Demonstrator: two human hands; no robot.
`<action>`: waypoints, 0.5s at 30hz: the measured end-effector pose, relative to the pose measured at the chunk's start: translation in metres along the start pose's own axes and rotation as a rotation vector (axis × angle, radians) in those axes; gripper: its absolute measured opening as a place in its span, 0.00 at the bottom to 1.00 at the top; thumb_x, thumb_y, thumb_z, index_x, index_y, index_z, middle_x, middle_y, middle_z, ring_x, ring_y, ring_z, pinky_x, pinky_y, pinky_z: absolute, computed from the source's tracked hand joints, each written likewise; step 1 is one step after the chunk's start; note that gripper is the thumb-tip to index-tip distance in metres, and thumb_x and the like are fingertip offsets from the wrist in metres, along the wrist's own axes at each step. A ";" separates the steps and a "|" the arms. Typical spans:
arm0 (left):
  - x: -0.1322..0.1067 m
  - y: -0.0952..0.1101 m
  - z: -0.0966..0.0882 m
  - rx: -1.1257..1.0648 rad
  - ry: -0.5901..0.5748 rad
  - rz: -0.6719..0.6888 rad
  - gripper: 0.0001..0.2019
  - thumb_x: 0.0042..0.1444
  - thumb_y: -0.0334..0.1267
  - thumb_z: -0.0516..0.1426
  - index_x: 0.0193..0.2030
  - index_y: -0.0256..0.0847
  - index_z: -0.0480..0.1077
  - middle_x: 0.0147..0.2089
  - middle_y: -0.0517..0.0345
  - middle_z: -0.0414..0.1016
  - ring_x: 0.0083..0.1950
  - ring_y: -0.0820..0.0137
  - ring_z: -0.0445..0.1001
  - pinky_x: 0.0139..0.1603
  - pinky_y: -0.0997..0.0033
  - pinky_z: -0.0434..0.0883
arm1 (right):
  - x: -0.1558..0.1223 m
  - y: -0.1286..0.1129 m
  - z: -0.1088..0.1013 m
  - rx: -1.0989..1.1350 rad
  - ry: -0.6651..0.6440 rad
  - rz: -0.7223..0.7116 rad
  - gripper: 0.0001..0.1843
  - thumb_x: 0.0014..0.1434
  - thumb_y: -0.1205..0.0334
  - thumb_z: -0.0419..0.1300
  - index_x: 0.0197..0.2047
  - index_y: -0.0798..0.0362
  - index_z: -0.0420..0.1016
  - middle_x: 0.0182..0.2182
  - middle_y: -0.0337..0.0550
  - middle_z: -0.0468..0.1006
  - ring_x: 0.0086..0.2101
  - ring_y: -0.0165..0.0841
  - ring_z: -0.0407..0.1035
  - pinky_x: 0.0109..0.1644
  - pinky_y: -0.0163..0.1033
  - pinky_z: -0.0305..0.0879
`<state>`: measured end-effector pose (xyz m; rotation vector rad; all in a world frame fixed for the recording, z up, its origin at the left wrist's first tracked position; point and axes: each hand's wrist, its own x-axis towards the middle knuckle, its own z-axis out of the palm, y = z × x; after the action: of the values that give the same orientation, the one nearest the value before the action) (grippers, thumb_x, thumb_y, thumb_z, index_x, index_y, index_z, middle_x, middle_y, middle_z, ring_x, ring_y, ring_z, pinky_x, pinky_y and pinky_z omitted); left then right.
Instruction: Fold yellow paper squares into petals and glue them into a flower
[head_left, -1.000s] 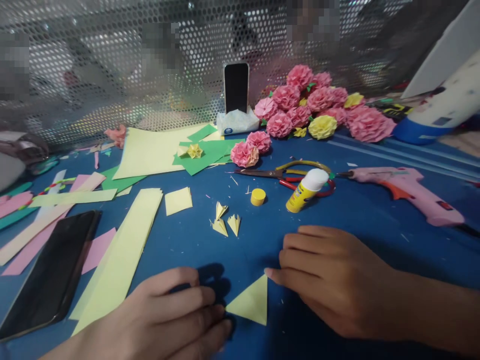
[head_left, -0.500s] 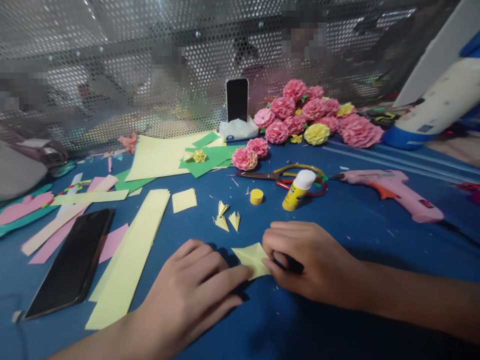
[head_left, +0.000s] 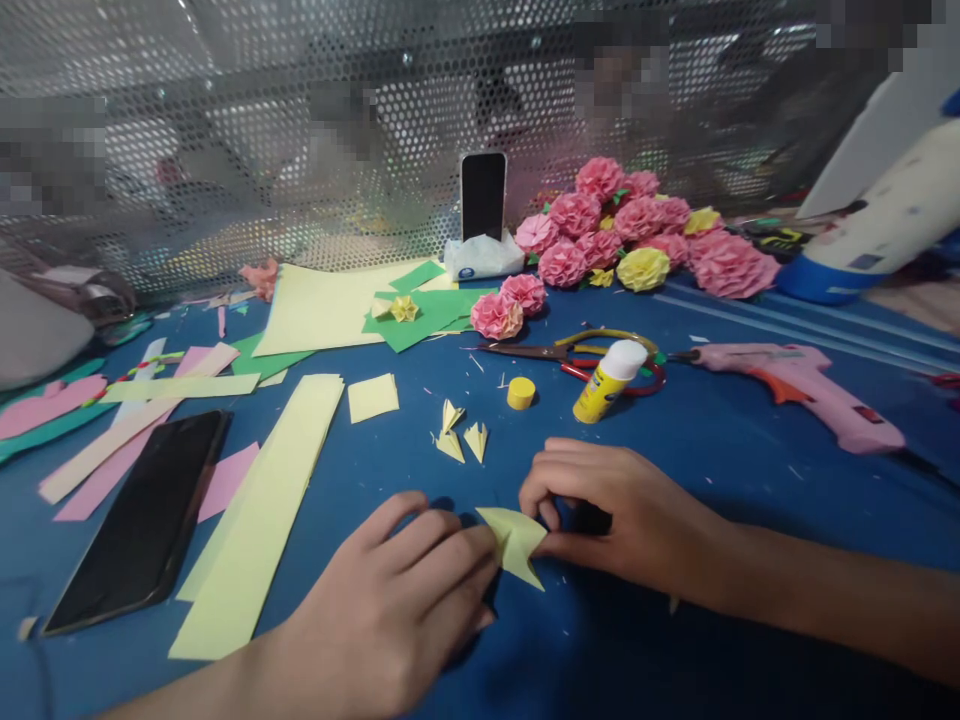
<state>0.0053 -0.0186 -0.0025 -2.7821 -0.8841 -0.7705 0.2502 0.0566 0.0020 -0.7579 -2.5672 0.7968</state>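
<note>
A small folded yellow paper piece [head_left: 517, 541] lies on the blue table [head_left: 720, 450] between my hands. My left hand [head_left: 390, 610] presses its fingertips on the piece's left edge. My right hand [head_left: 622, 520] pinches the right side of the same piece with thumb and fingers curled. Three small folded yellow petals [head_left: 459, 436] lie just beyond my hands. Farther back are a yellow cap [head_left: 520, 392] and an open glue stick [head_left: 610, 380] lying on its side.
A dark phone [head_left: 142, 520] and long yellow paper strips [head_left: 262, 510] lie at left. Scissors [head_left: 570, 352] and a pink glue gun [head_left: 802, 385] are at right. Pink and yellow paper flowers [head_left: 630, 225], a propped phone [head_left: 482, 195] and a perforated metal screen [head_left: 300, 130] stand at the back.
The flat yellow triangle has been folded smaller. Both hands have closed in on it, the left from the lower left, the right pinching its right side.
</note>
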 end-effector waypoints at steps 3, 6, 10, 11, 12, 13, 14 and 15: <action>-0.001 0.004 -0.002 0.055 0.014 0.039 0.13 0.72 0.30 0.50 0.43 0.35 0.77 0.48 0.57 0.82 0.44 0.66 0.77 0.53 0.62 0.67 | 0.001 -0.001 0.003 -0.022 0.020 -0.053 0.11 0.68 0.51 0.60 0.40 0.51 0.73 0.35 0.37 0.75 0.37 0.32 0.67 0.39 0.36 0.57; -0.003 0.005 -0.007 0.116 -0.021 0.111 0.17 0.72 0.28 0.46 0.45 0.36 0.77 0.50 0.57 0.82 0.46 0.65 0.77 0.56 0.60 0.66 | 0.001 -0.003 0.006 -0.104 0.029 -0.189 0.13 0.73 0.55 0.53 0.40 0.51 0.73 0.36 0.38 0.76 0.36 0.32 0.65 0.41 0.38 0.55; -0.007 0.005 -0.009 0.139 -0.042 0.168 0.20 0.72 0.26 0.44 0.46 0.36 0.77 0.50 0.58 0.82 0.47 0.64 0.78 0.56 0.61 0.66 | -0.001 -0.007 0.006 -0.297 0.069 -0.329 0.16 0.75 0.62 0.49 0.38 0.53 0.74 0.35 0.39 0.77 0.34 0.32 0.62 0.42 0.40 0.56; -0.008 0.005 -0.009 0.126 -0.027 0.166 0.20 0.72 0.27 0.44 0.46 0.36 0.77 0.49 0.58 0.82 0.46 0.65 0.77 0.56 0.60 0.65 | -0.002 -0.007 0.005 -0.325 0.071 -0.361 0.16 0.75 0.64 0.48 0.39 0.54 0.74 0.35 0.40 0.77 0.34 0.32 0.63 0.42 0.40 0.56; -0.008 0.005 -0.008 0.105 -0.003 0.157 0.20 0.73 0.27 0.44 0.46 0.36 0.77 0.49 0.57 0.83 0.45 0.65 0.77 0.56 0.60 0.65 | -0.002 -0.007 0.004 -0.348 0.067 -0.388 0.16 0.75 0.66 0.48 0.40 0.54 0.75 0.36 0.41 0.77 0.35 0.32 0.63 0.42 0.40 0.57; -0.008 0.005 -0.007 0.081 0.029 0.139 0.20 0.73 0.28 0.44 0.46 0.36 0.77 0.47 0.57 0.83 0.45 0.66 0.77 0.56 0.61 0.65 | -0.003 -0.007 0.002 -0.367 0.058 -0.415 0.16 0.74 0.68 0.47 0.41 0.54 0.75 0.37 0.41 0.77 0.35 0.32 0.63 0.42 0.40 0.57; -0.008 0.005 -0.006 0.056 0.068 0.118 0.19 0.73 0.28 0.44 0.46 0.36 0.77 0.45 0.58 0.83 0.43 0.66 0.77 0.55 0.61 0.65 | -0.003 -0.006 0.001 -0.388 0.053 -0.443 0.16 0.74 0.69 0.47 0.41 0.54 0.76 0.38 0.41 0.78 0.35 0.33 0.63 0.41 0.40 0.57; -0.007 0.005 -0.005 0.036 0.089 0.092 0.18 0.74 0.29 0.45 0.46 0.36 0.77 0.43 0.58 0.83 0.42 0.67 0.76 0.54 0.62 0.65 | -0.004 -0.006 -0.001 -0.411 0.049 -0.461 0.15 0.74 0.69 0.48 0.42 0.54 0.76 0.38 0.41 0.78 0.35 0.33 0.63 0.41 0.40 0.57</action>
<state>0.0014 -0.0278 -0.0016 -2.7123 -0.7413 -0.8478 0.2513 0.0508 0.0054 -0.2546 -2.7312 0.1083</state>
